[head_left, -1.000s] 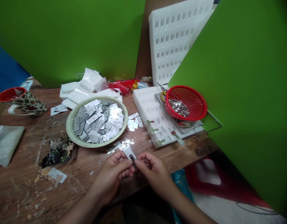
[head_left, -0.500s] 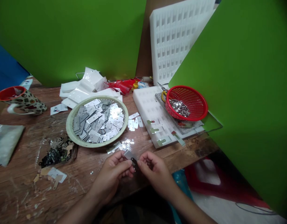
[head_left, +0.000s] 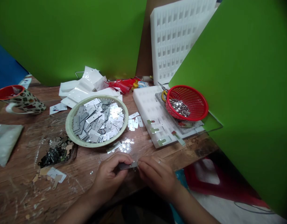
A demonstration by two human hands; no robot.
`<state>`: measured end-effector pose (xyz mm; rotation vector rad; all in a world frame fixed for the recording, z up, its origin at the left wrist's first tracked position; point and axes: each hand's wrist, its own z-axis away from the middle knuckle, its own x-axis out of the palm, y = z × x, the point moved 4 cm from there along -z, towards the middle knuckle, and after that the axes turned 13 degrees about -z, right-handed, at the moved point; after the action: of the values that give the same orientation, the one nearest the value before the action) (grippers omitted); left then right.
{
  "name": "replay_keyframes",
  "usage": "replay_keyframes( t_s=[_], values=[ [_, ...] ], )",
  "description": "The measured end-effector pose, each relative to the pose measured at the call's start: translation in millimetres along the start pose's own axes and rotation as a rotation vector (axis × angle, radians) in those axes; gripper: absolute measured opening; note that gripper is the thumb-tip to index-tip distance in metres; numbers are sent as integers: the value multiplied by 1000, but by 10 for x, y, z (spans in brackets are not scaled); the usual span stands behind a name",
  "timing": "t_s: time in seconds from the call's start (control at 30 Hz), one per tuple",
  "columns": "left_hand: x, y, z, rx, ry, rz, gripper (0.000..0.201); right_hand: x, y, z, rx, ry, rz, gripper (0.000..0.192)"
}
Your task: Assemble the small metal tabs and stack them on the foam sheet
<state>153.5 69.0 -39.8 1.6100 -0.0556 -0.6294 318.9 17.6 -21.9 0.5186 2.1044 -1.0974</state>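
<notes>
Between my hands, low over the table's front edge, is a small grey metal plate (head_left: pixel 127 165). My left hand (head_left: pixel 112 172) pinches the plate at its left end between thumb and fingers. At the other end, my right hand (head_left: pixel 157 174) is closed, fingertips against the plate; whether it also holds a small part is hidden. Just beyond my hands lie loose washers (head_left: pixel 126 145) and a shiny plate (head_left: pixel 113 147). Behind these stands a round pale basin (head_left: pixel 69 126) heaped with flat metal plates (head_left: pixel 99 119).
A white foam tray (head_left: pixel 143 99) at right holds several metal pieces upright. On it rests a red basket (head_left: pixel 199 105) of small shiny parts, beside scissors (head_left: pixel 165 93). Dark clips fill a clear tray (head_left: pixel 74 154) at left. A mug (head_left: pixel 29 101) and plastic bag (head_left: pixel 8 141) stand farther left.
The plate has been turned to lie nearly level, its face tilted differently. My right hand has rolled over, with its back now up and its fingertips at the plate's end.
</notes>
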Motion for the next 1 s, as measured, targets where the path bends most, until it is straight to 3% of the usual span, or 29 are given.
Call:
replay_keyframes(
  t_s=[0.13, 0.27, 0.43, 0.53, 0.77, 0.9, 1.0],
  values=[
    [2, 15, 14, 32, -4, -43, 27, -26, -3, -2, -3, 9, -4, 24],
    [16, 25, 13, -4, -22, -37, 16, -43, 0, -30, 99, 33, -130, 20],
    [64, -41, 15, -142, -61, 45, 5, -51, 34, -47, 318, 179, -406, 9],
    [83, -62, 14, -228, -54, 165, 6, -15, 96, -35, 499, 232, -618, 13],
    [155, -87, -11, -490, -95, 508, 14, 95, 197, -35, 835, 172, -960, 13],
    [190, -81, -15, -558, -105, 609, 16, 144, 185, -31, 878, 140, -1070, 22],
    [203, -84, -12, -574, -117, 621, 15, 143, 166, -30, 810, 112, -965, 34]
  ],
)
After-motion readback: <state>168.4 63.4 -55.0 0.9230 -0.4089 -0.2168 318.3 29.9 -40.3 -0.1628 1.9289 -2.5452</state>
